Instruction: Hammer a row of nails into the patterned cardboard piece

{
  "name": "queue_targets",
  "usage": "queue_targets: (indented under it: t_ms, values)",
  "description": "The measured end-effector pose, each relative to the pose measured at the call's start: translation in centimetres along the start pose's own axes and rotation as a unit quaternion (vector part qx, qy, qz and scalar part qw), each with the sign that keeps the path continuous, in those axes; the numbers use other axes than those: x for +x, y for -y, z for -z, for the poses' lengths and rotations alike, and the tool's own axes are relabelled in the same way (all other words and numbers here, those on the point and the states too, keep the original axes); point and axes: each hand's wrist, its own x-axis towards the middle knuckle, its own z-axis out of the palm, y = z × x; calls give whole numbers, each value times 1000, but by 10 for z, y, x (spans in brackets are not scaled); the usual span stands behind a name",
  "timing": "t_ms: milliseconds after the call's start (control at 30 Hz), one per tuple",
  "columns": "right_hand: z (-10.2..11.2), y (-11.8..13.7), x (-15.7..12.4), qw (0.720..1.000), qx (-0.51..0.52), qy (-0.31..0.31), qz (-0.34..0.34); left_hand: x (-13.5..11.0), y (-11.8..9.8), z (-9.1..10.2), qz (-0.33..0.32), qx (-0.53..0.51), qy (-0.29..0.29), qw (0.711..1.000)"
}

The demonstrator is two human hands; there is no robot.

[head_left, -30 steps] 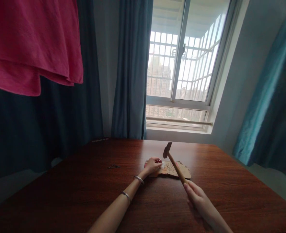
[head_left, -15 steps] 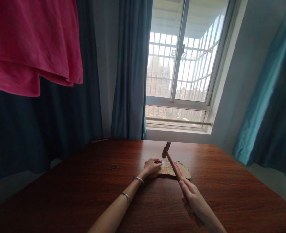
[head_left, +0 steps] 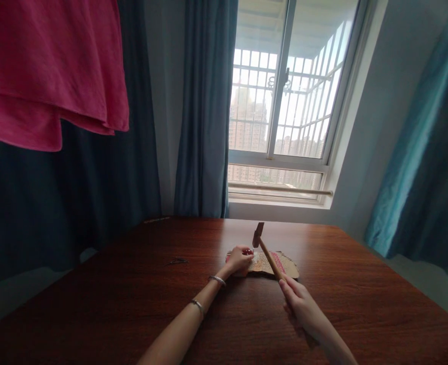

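Observation:
My right hand [head_left: 294,296] is wrapped around the wooden handle of a hammer [head_left: 270,258]. The hammer's dark head is raised just above the fingertips of my left hand [head_left: 240,258]. That hand is closed in a pinch at the left part of a piece of cardboard [head_left: 291,269], on a thin upright nail-like piece too small to make out surely. Something red shows at the fingertips. The cardboard lies flat, with ragged edges, many small dots, a whitish patch by my fingers and a pink band toward its right.
Several thin dark pieces [head_left: 178,260] lie on the brown wooden table [head_left: 132,304], left of my left hand. Past the far edge are a barred window [head_left: 279,101] and blue curtains [head_left: 206,111]. A pink cloth [head_left: 52,76] hangs at upper left.
The hammer has shifted slightly left, and its head now stands nearer to straight above my left fingertips. My left hand and the cardboard stay in place.

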Motion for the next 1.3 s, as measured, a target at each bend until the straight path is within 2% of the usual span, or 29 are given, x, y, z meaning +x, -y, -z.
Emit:
queue_targets:
  t_ms: [400, 667, 1100, 1300]
  values:
    - [-8, 5, -6, 1000, 7, -8, -16, 0, 2, 0, -9, -20, 1, 1000]
    - [-4, -1, 0, 1000, -8, 7, -8, 1, 5, -1, -18, -7, 2, 1000]
    - [-6, -4, -4, 1000, -8, -22, 17, -1, 0, -1, -1, 6, 8, 1000]
    - [-6, -3, -4, 1000, -13, -6, 19, -1, 0, 0, -4, 17, 7, 1000]
